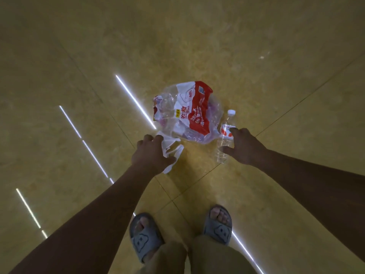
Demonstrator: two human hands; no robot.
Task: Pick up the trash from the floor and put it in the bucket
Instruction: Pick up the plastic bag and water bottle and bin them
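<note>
A crumpled clear plastic wrapper [187, 111] with red and white print lies on the tiled floor in front of me. A white scrap of plastic or paper [171, 153] lies at its near left edge, and my left hand [152, 155] is closed over that scrap. To the right lies a clear water bottle [225, 139] with a white cap and a red and white label. My right hand [243, 147] wraps around the bottle's middle, thumb below and fingers over the label. No bucket is in view.
Glossy yellow-brown floor tiles [79, 76] reflect bright strip lights as white lines on the left. My two feet in grey slippers [146, 238] stand at the bottom, just behind the trash.
</note>
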